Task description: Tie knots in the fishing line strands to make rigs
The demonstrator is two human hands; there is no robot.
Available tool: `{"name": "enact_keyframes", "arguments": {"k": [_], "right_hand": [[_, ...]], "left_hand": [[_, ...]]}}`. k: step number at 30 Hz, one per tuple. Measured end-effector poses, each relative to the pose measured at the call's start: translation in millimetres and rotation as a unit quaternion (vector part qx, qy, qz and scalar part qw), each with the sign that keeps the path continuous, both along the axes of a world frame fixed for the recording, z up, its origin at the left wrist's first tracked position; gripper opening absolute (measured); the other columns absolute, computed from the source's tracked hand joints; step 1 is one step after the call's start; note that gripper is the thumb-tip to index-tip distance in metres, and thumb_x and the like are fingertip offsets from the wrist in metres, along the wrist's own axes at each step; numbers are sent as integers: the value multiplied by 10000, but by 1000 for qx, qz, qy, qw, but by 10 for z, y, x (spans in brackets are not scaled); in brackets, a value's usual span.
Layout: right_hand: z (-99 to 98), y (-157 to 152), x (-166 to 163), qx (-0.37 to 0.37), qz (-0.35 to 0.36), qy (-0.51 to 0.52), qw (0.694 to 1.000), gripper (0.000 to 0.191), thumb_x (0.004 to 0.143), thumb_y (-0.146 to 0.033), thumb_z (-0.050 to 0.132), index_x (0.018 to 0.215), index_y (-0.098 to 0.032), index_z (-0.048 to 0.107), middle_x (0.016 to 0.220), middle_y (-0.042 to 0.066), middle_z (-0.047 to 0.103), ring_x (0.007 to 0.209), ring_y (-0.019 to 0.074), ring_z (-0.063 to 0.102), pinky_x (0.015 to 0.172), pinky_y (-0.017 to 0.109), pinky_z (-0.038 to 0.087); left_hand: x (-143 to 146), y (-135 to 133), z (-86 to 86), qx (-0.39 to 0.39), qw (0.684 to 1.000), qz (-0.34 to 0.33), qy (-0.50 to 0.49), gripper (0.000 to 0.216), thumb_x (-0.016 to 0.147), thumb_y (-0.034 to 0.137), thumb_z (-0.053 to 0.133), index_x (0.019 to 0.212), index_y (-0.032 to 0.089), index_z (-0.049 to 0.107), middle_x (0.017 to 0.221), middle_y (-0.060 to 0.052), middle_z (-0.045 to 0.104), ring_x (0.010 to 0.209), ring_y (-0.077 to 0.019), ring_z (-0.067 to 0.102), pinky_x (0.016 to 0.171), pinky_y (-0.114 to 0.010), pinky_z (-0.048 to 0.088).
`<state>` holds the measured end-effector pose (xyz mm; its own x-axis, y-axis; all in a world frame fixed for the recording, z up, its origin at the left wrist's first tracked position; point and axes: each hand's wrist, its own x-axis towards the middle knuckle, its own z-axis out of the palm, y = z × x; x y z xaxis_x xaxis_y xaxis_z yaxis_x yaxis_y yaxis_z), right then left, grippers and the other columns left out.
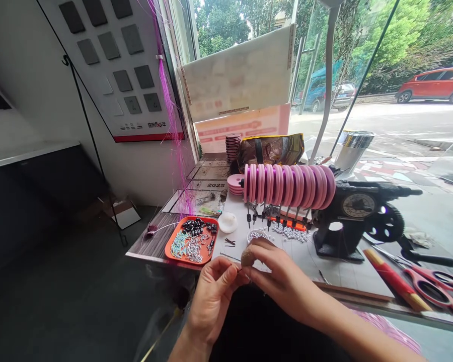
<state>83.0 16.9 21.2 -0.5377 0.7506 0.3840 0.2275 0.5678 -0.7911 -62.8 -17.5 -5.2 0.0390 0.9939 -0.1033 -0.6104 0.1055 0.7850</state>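
My left hand and my right hand meet at the table's front edge, fingertips nearly touching. Thumb and fingers are pinched on both; between them is a tiny dark reddish bit, too small to name. A brownish covering wraps a finger of my right hand. Just beyond that hand stands a small bowl of pale beads. Left of my hands lies an orange tray holding black, turquoise and silvery small parts. Past the hands, a row of pink spools with dark clips hanging below sits on a black hand-cranked machine.
Scissors and a red-wrapped stick lie at the right. A white round dish is beside the tray. Loose white beads lie under the spools. Purple threads hang at the left; a lamp arm rises behind.
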Motion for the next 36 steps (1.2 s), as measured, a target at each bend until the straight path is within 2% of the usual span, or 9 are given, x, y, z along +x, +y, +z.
{"name": "enact_keyframes", "arguments": {"k": [9, 15, 19, 24, 28, 31, 36], "right_hand": [[69, -19, 13, -11, 38, -50, 998, 186, 832, -81, 525, 673, -176, 505, 745, 1, 525, 718, 131, 503, 648, 229, 401], [82, -13, 35, -53, 75, -12, 996, 170, 832, -79, 545, 689, -171, 545, 766, -5, 549, 733, 119, 535, 688, 216, 418], [95, 2, 63, -85, 108, 11, 990, 132, 864, -175, 551, 735, -169, 583, 785, 0, 588, 765, 124, 556, 727, 220, 424], [76, 12, 72, -112, 129, 38, 985, 223, 884, -323, 533, 747, -160, 601, 756, 5, 598, 758, 130, 560, 736, 232, 426], [74, 26, 59, -119, 133, 43, 983, 267, 877, -364, 537, 718, -159, 599, 725, 3, 592, 735, 129, 557, 716, 230, 421], [88, 29, 51, -108, 124, 32, 986, 249, 877, -322, 546, 695, -158, 592, 721, -4, 587, 728, 122, 552, 706, 216, 411], [106, 20, 38, -80, 112, -2, 990, 190, 858, -123, 547, 672, -159, 565, 740, -16, 558, 727, 109, 536, 695, 200, 401]], "left_hand": [[-48, 13, 12, -13, 999, -43, 28, 248, 550, 240, 825, 566, 146, 597, 515, 9, 623, 519, -101, 564, 552, -200, 432], [-76, 39, -30, 26, 997, -70, 15, 334, 570, 236, 820, 728, 179, 531, 509, 42, 623, 490, -85, 567, 541, -175, 415], [-96, 60, -69, 49, 995, -90, 6, 407, 585, 232, 815, 768, 203, 452, 518, 50, 639, 473, -87, 578, 522, -171, 421], [-100, 65, -75, 65, 992, -103, 7, 437, 585, 243, 816, 753, 208, 415, 531, 56, 641, 471, -85, 583, 497, -161, 408], [-94, 64, -58, 61, 993, -101, 17, 436, 584, 251, 816, 729, 206, 407, 525, 56, 634, 485, -92, 586, 526, -176, 417], [-90, 68, -60, 59, 993, -99, 15, 444, 573, 257, 821, 724, 206, 407, 526, 57, 631, 478, -96, 583, 503, -178, 404], [-93, 70, -87, 54, 993, -105, 7, 419, 595, 242, 810, 739, 203, 418, 518, 65, 613, 482, -91, 578, 514, -179, 398]]}}
